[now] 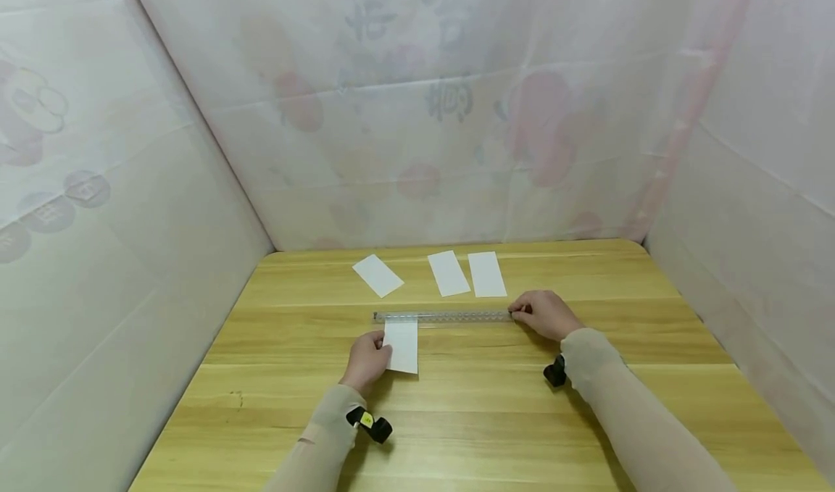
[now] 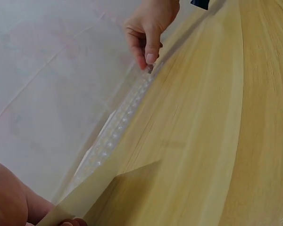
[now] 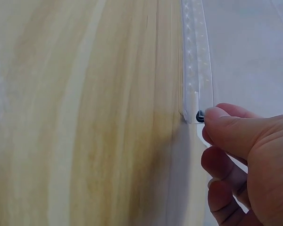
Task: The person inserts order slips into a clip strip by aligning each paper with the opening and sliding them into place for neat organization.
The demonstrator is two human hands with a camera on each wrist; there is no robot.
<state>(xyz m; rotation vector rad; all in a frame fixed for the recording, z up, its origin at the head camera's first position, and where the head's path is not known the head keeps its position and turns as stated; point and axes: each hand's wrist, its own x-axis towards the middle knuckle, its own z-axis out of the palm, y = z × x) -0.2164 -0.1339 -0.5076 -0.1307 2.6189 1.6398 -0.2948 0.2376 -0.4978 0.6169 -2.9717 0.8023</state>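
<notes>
A long clear plastic strip point(image 1: 457, 317) with rows of small bumps along it lies crosswise on the table. At its right end my right hand point(image 1: 548, 315) pinches the small dark tip between thumb and forefinger, seen close up in the right wrist view at the dark tip point(image 3: 200, 116). My left hand point(image 1: 367, 361) holds a white card point(image 1: 403, 348) by its left edge, thumb on top. The card's far edge meets the strip near its left end. In the left wrist view the card point(image 2: 92, 190) is tilted up from the wood and casts a shadow.
Beyond the strip lie three more white cards: a slanted left one point(image 1: 378, 275), a middle one point(image 1: 449, 273) and a right one point(image 1: 487, 274). The wooden table point(image 1: 483, 405) is bordered by pale printed cloth walls point(image 1: 417, 144) at the back and sides.
</notes>
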